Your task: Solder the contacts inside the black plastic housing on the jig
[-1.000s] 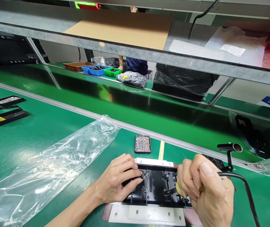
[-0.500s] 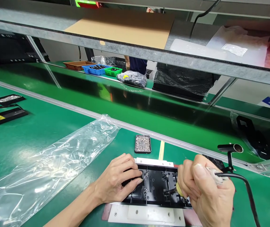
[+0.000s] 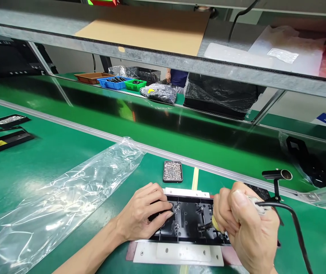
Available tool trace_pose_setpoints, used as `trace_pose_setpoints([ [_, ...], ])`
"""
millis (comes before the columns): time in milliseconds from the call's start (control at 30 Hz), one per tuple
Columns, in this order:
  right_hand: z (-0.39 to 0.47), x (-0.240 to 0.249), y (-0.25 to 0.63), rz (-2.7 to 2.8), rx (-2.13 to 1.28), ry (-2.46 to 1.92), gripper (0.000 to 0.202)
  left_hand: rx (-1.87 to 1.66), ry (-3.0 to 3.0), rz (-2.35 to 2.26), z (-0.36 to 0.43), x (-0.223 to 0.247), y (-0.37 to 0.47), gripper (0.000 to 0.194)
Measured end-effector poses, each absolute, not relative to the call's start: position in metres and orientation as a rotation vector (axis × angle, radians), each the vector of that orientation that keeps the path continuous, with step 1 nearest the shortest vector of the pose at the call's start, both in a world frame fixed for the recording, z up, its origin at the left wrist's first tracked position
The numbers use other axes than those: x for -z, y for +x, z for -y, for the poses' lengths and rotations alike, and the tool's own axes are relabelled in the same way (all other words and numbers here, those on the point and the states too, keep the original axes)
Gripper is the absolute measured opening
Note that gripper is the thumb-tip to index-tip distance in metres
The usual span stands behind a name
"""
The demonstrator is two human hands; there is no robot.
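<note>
Two bare hands work on a flat black plastic part (image 3: pixel 190 222) full of small holes and ribs. It lies low in the middle of the green table (image 3: pixel 51 160), on a smooth white plate (image 3: pixel 177 253). The left hand (image 3: pixel 142 217) lies flat on the part's left end, fingers bent and pressing down, holding nothing. The right hand (image 3: pixel 245 228) is curled tight around a tool (image 3: pixel 214 226) with a yellow bit and a black cable (image 3: pixel 291 220). Most of the tool is hidden in the fist, so its tip is hard to see. A small black tray (image 3: pixel 172 171) of shiny screws sits just behind the part. A crinkly clear plastic bag (image 3: pixel 62 201) lies to the left, cut off at the edge.
</note>
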State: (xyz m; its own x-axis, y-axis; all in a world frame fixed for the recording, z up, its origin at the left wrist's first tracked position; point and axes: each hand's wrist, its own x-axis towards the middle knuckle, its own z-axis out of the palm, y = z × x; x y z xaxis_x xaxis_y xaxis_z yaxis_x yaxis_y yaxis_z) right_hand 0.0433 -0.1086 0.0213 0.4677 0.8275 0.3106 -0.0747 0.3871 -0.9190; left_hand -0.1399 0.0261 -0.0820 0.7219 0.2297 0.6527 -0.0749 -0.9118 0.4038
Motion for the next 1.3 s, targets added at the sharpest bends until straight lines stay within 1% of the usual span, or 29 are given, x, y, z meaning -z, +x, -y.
trace_pose_setpoints([
  [367, 0.1097, -0.0179, 0.0436, 0.906, -0.730, -0.968, 0.047, -1.032, 2.518, -0.123, -0.0255, 0.0820, -0.1412, 0.010],
  [967, 0.1067, -0.0165, 0.0429, 0.921, -0.688, -0.971, 0.047, -1.031, 2.518, -0.115, -0.0256, 0.0830, -0.1400, 0.010],
  [1300, 0.1067, -0.0153, 0.0442, 0.918, -0.718, -0.954, 0.049, -1.063, 2.504, -0.094, -0.0297, 0.0830, -0.1409, 0.011],
])
